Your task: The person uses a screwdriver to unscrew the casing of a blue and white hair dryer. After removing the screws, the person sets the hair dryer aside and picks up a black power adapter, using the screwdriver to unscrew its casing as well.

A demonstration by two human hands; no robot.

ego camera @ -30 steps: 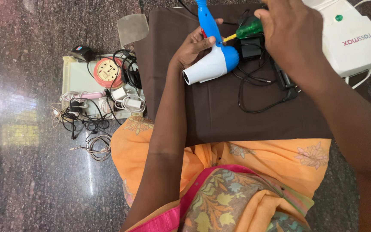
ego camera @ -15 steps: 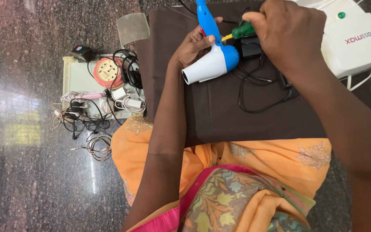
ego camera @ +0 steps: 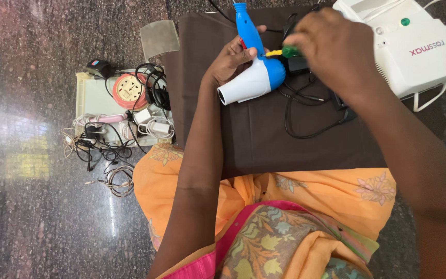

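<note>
Two hands busy: left hand clamped round the blue-and-white hair dryer, right hand pinching a green-handled screwdriver whose tip meets the dryer beside the left thumb.

I see a white boxy machine at top right, a brown cloth, and a cream tray of tangled cables on the dark stone floor.

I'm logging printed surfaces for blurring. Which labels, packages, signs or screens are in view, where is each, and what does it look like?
Printed logo on the white machine: top right, a short line of reddish lettering on its boxy white casing, near a green button.
No packages, signs or screens are visible elsewhere.
</note>
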